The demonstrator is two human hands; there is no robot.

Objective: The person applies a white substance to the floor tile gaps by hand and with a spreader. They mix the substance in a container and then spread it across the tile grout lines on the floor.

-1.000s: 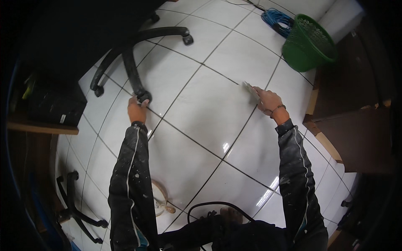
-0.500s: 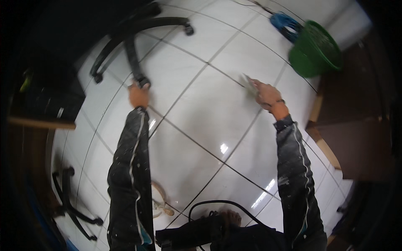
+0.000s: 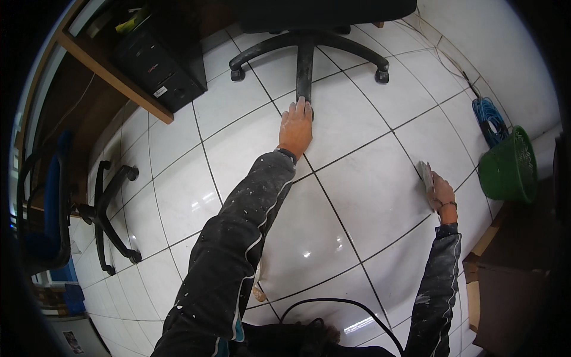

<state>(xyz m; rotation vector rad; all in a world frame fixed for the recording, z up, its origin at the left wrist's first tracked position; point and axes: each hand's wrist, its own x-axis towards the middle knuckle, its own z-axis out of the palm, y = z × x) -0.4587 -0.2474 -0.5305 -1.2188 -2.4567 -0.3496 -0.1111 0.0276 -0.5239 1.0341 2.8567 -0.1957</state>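
Observation:
My left hand (image 3: 295, 128) reaches forward, its fingers closed over the near end of a leg of the black office chair base (image 3: 304, 65). The caster under that end is mostly hidden by the hand. Off to the right, my right hand (image 3: 441, 193) grips a thin, flat, greyish scraper (image 3: 426, 177) close above the white tiled floor (image 3: 351, 166). Its blade points away from me, and its handle is hidden in my fingers. Both dark sleeves carry pale dust and specks.
At the right stand a green plastic basket (image 3: 505, 169), a coiled blue cable (image 3: 491, 119) and brown furniture (image 3: 511, 297). A black computer tower (image 3: 160, 71) sits by the desk at the left, with another chair base (image 3: 107, 217) nearer. A pale object (image 3: 259, 291) shows beside my left sleeve.
The view has turned to the left, bringing the desk and second chair further into sight. My left hand stays at the chair leg; my right hand still holds the scraper.

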